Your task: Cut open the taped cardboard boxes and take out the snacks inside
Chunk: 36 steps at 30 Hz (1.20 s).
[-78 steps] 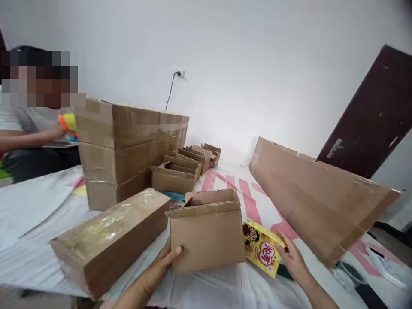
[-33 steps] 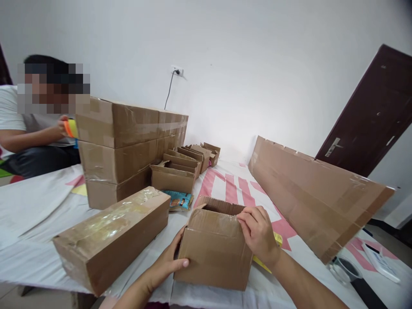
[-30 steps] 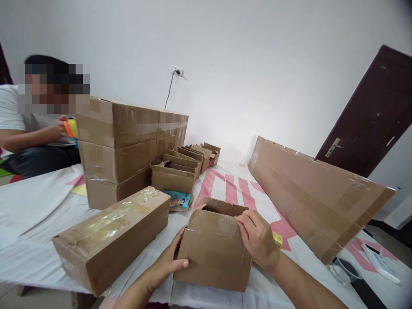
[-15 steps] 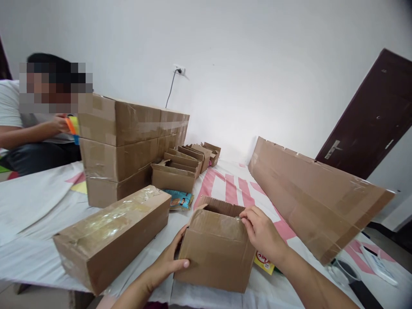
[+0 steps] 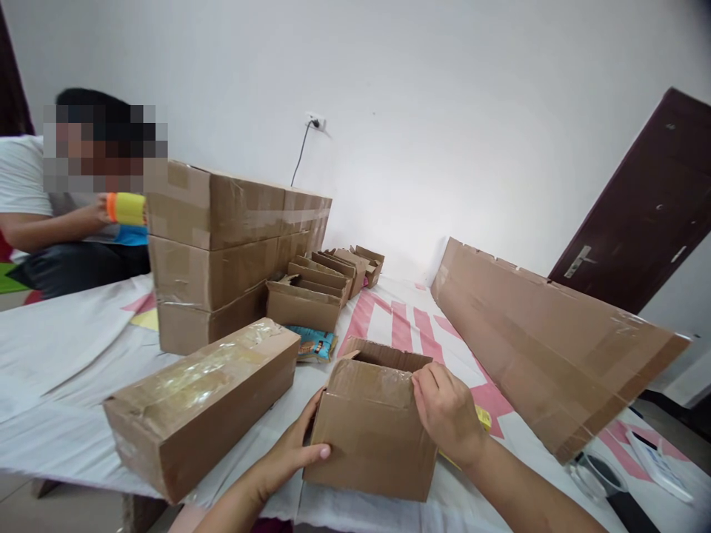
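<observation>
A small brown cardboard box [image 5: 369, 444] stands at the table's front, its top partly open. My left hand [image 5: 297, 451] grips its left side, with the thumb on the front face and the other fingers partly hidden behind the edge. A strip of clear tape [image 5: 386, 377] lies along the upper front of the box. At the upper right corner, my right hand [image 5: 444, 407] is closed in a pinch on the end of this tape. Most of a yellow packet [image 5: 482, 418] is hidden behind my right hand.
A long taped box [image 5: 205, 407] lies to the left, before a stack of boxes [image 5: 238, 252]. Opened boxes [image 5: 308, 300] and a blue packet [image 5: 315, 344] sit beyond. A cardboard panel [image 5: 544, 340] stands right, near a tape roll [image 5: 597, 474]. Another person [image 5: 72, 222] sits at left.
My right hand has turned and dropped slightly at the box's corner, its fingers more curled. My left hand keeps its hold. The person at left has moved a yellow and orange object.
</observation>
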Motion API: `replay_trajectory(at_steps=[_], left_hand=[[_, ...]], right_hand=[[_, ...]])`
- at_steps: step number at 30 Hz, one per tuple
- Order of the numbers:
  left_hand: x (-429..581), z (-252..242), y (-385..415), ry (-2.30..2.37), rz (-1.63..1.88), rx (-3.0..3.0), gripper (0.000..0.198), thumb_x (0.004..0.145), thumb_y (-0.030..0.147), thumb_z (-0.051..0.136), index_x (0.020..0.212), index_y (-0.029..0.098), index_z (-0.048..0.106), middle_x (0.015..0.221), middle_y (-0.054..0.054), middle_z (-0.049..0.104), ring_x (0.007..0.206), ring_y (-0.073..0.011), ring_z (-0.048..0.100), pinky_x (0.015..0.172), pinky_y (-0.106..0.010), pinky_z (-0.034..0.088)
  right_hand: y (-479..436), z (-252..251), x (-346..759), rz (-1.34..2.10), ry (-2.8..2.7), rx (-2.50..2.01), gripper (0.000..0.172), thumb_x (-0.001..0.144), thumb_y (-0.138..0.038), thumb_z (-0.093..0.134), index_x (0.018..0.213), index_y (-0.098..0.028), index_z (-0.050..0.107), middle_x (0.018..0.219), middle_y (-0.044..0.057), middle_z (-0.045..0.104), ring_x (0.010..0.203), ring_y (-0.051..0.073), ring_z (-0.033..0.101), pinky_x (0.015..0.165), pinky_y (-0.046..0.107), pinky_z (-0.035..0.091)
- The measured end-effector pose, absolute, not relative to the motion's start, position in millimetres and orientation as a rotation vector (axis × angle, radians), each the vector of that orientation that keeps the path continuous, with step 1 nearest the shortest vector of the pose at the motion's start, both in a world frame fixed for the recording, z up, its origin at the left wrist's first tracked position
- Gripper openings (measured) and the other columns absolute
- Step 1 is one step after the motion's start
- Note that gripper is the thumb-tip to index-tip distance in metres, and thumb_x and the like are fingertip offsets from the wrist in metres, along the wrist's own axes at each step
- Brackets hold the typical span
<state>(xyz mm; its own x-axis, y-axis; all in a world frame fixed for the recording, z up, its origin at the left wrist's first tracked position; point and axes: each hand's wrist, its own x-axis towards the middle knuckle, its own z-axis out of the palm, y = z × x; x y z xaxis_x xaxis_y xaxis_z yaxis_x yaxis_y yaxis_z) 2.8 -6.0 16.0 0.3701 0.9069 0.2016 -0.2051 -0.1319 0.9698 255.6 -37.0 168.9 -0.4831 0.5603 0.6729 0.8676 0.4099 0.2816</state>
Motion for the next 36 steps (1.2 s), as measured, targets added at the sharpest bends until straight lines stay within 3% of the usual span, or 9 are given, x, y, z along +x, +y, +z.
replay_trajectory(at_steps=[5, 7, 9, 14, 17, 20, 23, 26, 36], left_hand=[[1.9, 17.6, -8.6, 0.676, 1.087, 1.341, 0.11, 0.06, 0.064, 0.073, 0.149, 0.026, 0.019, 0.155, -0.01, 0.031, 0.14, -0.0383, 0.027, 0.11, -0.051, 0.033], [1.9, 15.4, -6.9, 0.679, 1.087, 1.357, 0.111, 0.059, 0.064, 0.073, 0.149, 0.025, 0.021, 0.155, -0.01, 0.029, 0.141, -0.0385, 0.025, 0.111, -0.052, 0.031], [2.8, 12.4, -3.8, 0.696, 1.092, 1.388, 0.108, 0.059, 0.064, 0.073, 0.147, 0.023, 0.025, 0.155, -0.011, 0.03, 0.141, -0.0387, 0.024, 0.112, -0.051, 0.03], [6.9, 11.5, -3.6, 1.027, 1.318, 1.525, 0.075, 0.075, 0.059, 0.061, 0.138, 0.024, 0.038, 0.145, -0.012, 0.041, 0.133, -0.0354, 0.038, 0.109, -0.048, 0.034], [11.3, 27.2, -20.1, 1.394, 1.685, 1.764, 0.043, 0.081, 0.043, 0.06, 0.119, 0.023, 0.053, 0.119, -0.012, 0.054, 0.116, -0.0335, 0.05, 0.101, -0.049, 0.039], [25.2, 59.5, -45.9, 1.205, 1.769, 2.181, 0.015, 0.085, 0.023, 0.055, 0.1, 0.026, 0.058, 0.089, -0.007, 0.06, 0.087, -0.0251, 0.058, 0.08, -0.038, 0.047], [50.7, 96.5, -65.0, 0.941, 1.581, 2.421, 0.017, 0.088, 0.015, 0.048, 0.098, 0.025, 0.059, 0.086, -0.006, 0.061, 0.08, -0.02, 0.058, 0.07, -0.031, 0.048], [77.1, 120.0, -68.2, 1.045, 1.546, 2.41, 0.013, 0.09, 0.018, 0.046, 0.094, 0.022, 0.058, 0.086, -0.006, 0.062, 0.081, -0.0192, 0.059, 0.07, -0.03, 0.048], [99.8, 117.2, -62.6, 1.383, 1.638, 2.481, 0.006, 0.088, 0.02, 0.05, 0.085, 0.022, 0.056, 0.076, -0.005, 0.062, 0.074, -0.0219, 0.059, 0.066, -0.034, 0.047]], right_hand=[[-34.2, 189.3, 261.5, -0.446, -2.241, -1.164, 0.018, 0.091, -0.014, 0.043, 0.079, -0.02, 0.054, 0.083, 0.006, 0.06, 0.08, 0.021, 0.053, 0.072, 0.035, 0.043], [-30.9, 196.9, 270.7, -0.177, -2.265, -1.209, 0.01, 0.088, -0.015, 0.049, 0.09, -0.02, 0.057, 0.091, 0.005, 0.063, 0.088, 0.021, 0.056, 0.078, 0.036, 0.045], [-27.5, 200.6, 280.3, 0.181, -2.268, -1.294, 0.017, 0.087, -0.017, 0.051, 0.102, -0.02, 0.057, 0.093, 0.004, 0.067, 0.087, 0.019, 0.06, 0.077, 0.034, 0.047], [-23.4, 195.1, 290.4, 0.761, -2.156, -1.313, 0.014, 0.083, -0.019, 0.051, 0.09, -0.02, 0.063, 0.088, 0.002, 0.07, 0.081, 0.016, 0.064, 0.07, 0.027, 0.049], [-24.6, 189.5, 287.3, 0.74, -2.157, -1.332, 0.012, 0.08, -0.018, 0.052, 0.085, -0.019, 0.063, 0.084, 0.0, 0.069, 0.075, 0.014, 0.062, 0.066, 0.025, 0.047], [-29.6, 185.1, 279.9, 0.663, -2.172, -1.373, 0.009, 0.079, -0.018, 0.055, 0.079, -0.019, 0.063, 0.076, -0.001, 0.066, 0.068, 0.013, 0.057, 0.06, 0.024, 0.044], [-38.7, 182.2, 269.8, 0.637, -2.176, -1.369, 0.008, 0.078, -0.018, 0.055, 0.077, -0.019, 0.063, 0.072, -0.002, 0.065, 0.064, 0.013, 0.055, 0.057, 0.023, 0.041], [-48.5, 179.6, 261.5, 0.593, -2.194, -1.345, 0.011, 0.079, -0.016, 0.053, 0.078, -0.02, 0.063, 0.074, -0.001, 0.067, 0.068, 0.014, 0.059, 0.059, 0.024, 0.042], [-64.8, 169.7, 257.2, 0.2, -2.322, -1.113, 0.015, 0.086, -0.012, 0.046, 0.087, -0.019, 0.059, 0.086, 0.005, 0.066, 0.082, 0.019, 0.061, 0.072, 0.031, 0.048]])
